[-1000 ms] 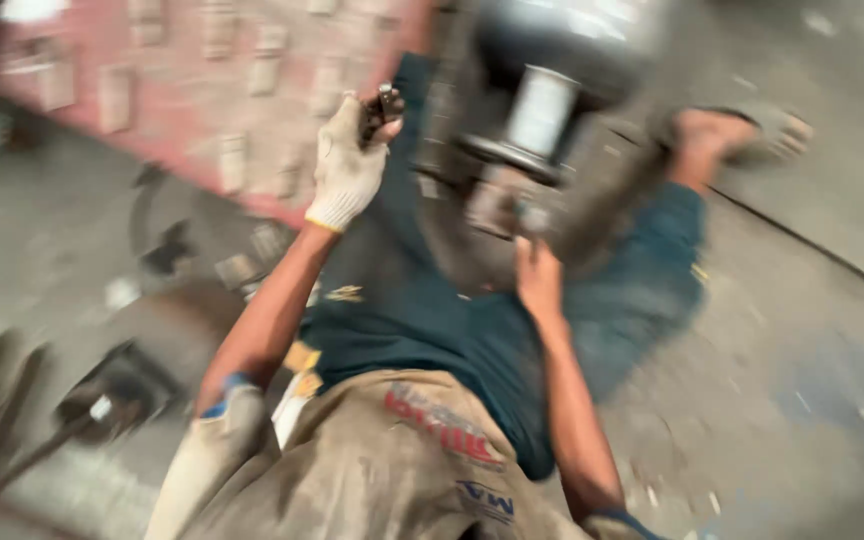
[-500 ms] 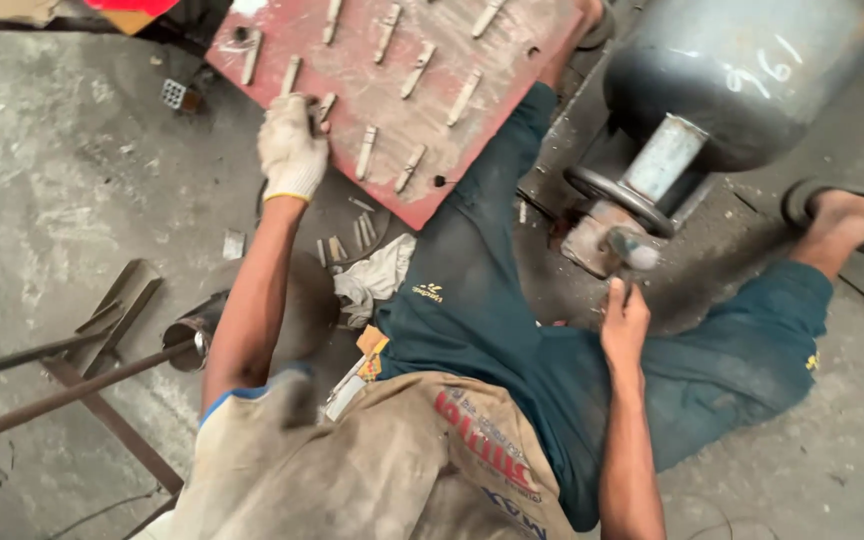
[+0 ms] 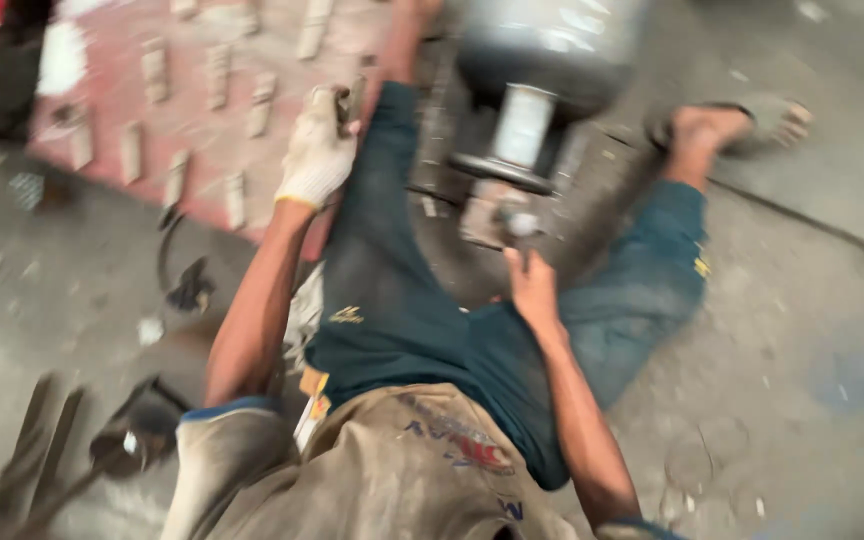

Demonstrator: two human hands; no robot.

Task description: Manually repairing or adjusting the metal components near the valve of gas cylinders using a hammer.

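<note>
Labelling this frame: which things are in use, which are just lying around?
In use:
left hand, gloved, on a small dark part
right hand at the metal fitting
grey cylinder

Lying about:
red plate
metal bars
sandal

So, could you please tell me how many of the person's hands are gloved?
1: the left hand wears a white glove, up by the red plate. The right hand is bare, at the grey machine's base.

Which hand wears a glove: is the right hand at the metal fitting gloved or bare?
Bare. The right hand shows skin as it grips the small metal fitting, while the left hand wears a pale work glove.
</note>
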